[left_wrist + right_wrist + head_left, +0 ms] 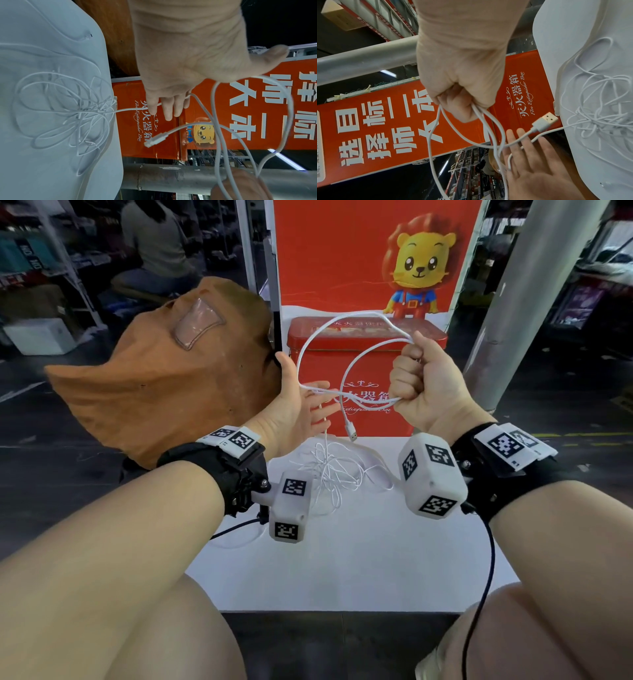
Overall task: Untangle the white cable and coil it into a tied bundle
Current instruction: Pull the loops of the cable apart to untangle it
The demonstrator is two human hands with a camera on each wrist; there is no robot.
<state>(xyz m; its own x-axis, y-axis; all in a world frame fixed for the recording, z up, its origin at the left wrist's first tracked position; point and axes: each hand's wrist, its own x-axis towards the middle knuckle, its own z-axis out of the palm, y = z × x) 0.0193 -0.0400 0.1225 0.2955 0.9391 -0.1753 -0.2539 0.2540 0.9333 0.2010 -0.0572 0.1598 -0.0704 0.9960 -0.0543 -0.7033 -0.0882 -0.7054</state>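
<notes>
My right hand [414, 378] is a fist that grips several loops of the white cable [359, 313], held up in front of the red box. Below the fist the cable's USB plug [351, 433] hangs free; it also shows as plug [544, 120]. My left hand [301, 405] is held flat beside the loops, fingers [164, 108] straight, with a strand of cable lying across them. From there the cable drops to a loose tangle [334, 470] on the white table [342, 570]. The tangle [68, 111] is spread in many thin crossing loops.
A red fire extinguisher box [370, 347] stands right behind the table, with a red poster above it. An orange-brown cloth cover [164, 378] bulges at the left. A grey pillar [524, 302] rises at the right. A person [154, 244] sits far back left.
</notes>
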